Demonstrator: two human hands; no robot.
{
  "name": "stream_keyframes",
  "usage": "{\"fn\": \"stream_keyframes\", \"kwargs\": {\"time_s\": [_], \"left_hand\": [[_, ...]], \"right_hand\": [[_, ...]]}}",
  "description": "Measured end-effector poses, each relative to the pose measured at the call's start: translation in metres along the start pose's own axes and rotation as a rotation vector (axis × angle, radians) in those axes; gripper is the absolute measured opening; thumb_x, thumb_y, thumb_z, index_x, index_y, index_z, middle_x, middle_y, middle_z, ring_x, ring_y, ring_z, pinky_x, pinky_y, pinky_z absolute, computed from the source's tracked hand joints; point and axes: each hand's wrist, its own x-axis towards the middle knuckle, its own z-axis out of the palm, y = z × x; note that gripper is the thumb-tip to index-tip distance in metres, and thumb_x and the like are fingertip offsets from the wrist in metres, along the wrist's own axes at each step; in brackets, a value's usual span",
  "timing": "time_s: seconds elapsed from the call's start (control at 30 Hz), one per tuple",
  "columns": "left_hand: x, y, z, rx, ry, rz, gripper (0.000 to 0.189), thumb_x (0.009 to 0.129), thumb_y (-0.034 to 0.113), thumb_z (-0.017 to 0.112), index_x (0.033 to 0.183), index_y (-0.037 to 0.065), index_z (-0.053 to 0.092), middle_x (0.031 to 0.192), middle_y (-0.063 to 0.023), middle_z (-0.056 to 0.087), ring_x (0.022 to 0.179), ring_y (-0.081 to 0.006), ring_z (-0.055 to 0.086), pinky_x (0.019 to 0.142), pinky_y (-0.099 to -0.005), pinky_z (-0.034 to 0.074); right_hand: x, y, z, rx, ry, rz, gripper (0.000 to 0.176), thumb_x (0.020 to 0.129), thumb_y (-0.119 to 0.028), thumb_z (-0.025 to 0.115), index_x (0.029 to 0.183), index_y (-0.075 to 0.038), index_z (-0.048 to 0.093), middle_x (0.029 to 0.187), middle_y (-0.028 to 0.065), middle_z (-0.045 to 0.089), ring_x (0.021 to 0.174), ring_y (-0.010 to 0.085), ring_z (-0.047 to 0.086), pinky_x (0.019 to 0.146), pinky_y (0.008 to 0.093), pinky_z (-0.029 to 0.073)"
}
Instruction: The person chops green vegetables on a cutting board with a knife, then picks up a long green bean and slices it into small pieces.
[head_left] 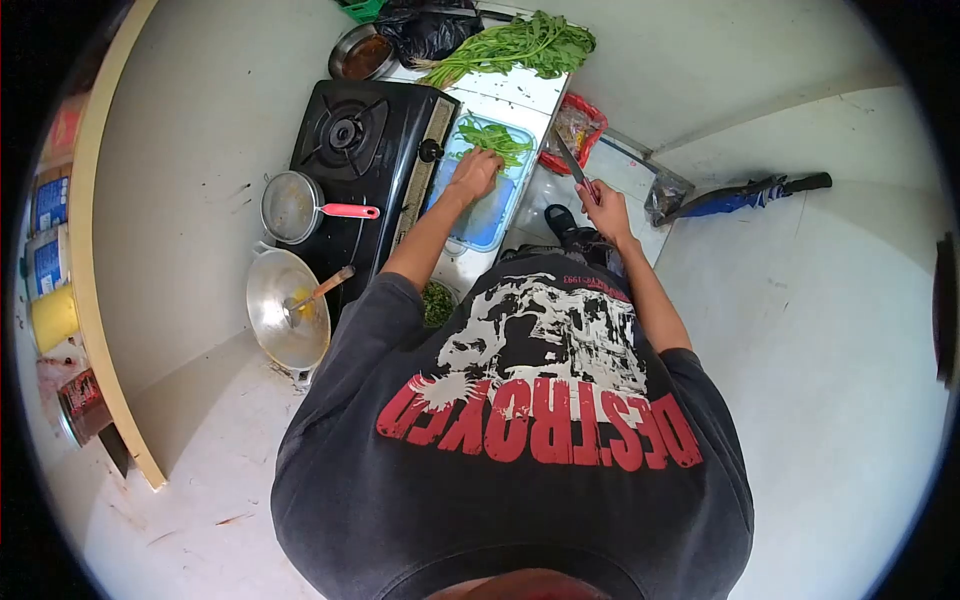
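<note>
My left hand (pixel 478 173) rests on leafy greens (pixel 497 140) that lie on a blue cutting board (pixel 485 232); its fingers are bent over the leaves and partly hidden. On the right, my right hand (pixel 603 207) is closed round the handle of a knife (pixel 569 158). The blade points up and away from me, to the right of the board and clear of the greens. A larger bunch of leafy greens (pixel 520 48) lies on the white counter beyond the board.
Left of the board stands a black gas stove (pixel 385 110) with a strainer (pixel 291 207). A wok (pixel 288 310) is nearer me. Chopped greens (pixel 437 303) sit below the board. A red basket (pixel 590 130) and an umbrella (pixel 740 199) are at the right.
</note>
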Motion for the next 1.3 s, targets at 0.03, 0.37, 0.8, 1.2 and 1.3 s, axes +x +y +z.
{"fn": "stream_keyframes", "kwargs": {"time_s": [0.03,0.37,0.8,1.2,1.3], "left_hand": [[0.002,0.000,-0.003,0.019,-0.020,-0.003,0.022,0.080,0.004,0.061,0.099,0.011,0.070,0.108,-0.0085,0.066,0.107,-0.0355,0.057,0.093,-0.0479,0.049],[0.009,-0.002,-0.018,0.039,-0.154,0.088,0.024,0.082,0.005,0.060,0.103,0.013,0.070,0.106,-0.0051,0.064,0.109,-0.0317,0.054,0.090,-0.0457,0.049],[0.015,-0.003,-0.029,-0.090,-0.247,0.103,0.029,0.078,0.002,0.068,0.106,0.010,0.066,0.100,-0.0094,0.066,0.098,-0.0340,0.054,0.091,-0.0434,0.046],[0.027,0.022,-0.033,-1.545,0.451,-0.626,0.023,0.096,0.012,0.067,0.117,0.002,0.065,0.113,-0.0069,0.067,0.101,-0.0160,0.063,0.095,-0.0320,0.050],[0.023,0.042,-0.038,-1.863,0.503,-0.680,0.022,0.096,0.011,0.068,0.115,0.003,0.062,0.116,-0.0064,0.065,0.107,-0.0171,0.063,0.102,-0.0351,0.050]], "right_hand": [[0.005,0.001,0.000,0.004,0.001,-0.019,0.038,0.098,-0.037,0.063,0.091,0.000,0.067,0.062,0.0080,0.066,0.053,0.0138,0.061,0.053,0.0307,0.047],[0.029,0.005,0.001,0.017,-0.059,-0.050,0.038,0.098,-0.037,0.063,0.091,0.000,0.066,0.064,0.0109,0.066,0.057,0.0190,0.065,0.059,0.0346,0.050],[0.042,0.011,-0.003,0.041,-0.096,-0.031,0.041,0.097,-0.041,0.063,0.097,0.000,0.066,0.070,0.0152,0.068,0.066,0.0265,0.071,0.067,0.0386,0.053],[0.056,-0.017,-0.003,0.269,-0.154,-0.028,0.037,0.101,-0.036,0.058,0.100,0.000,0.064,0.071,0.0090,0.067,0.063,0.0168,0.066,0.062,0.0320,0.051],[0.067,-0.028,0.003,0.473,-0.152,-0.043,0.035,0.102,-0.035,0.057,0.105,-0.001,0.060,0.078,0.0065,0.068,0.066,0.0139,0.064,0.062,0.0303,0.051]]}}
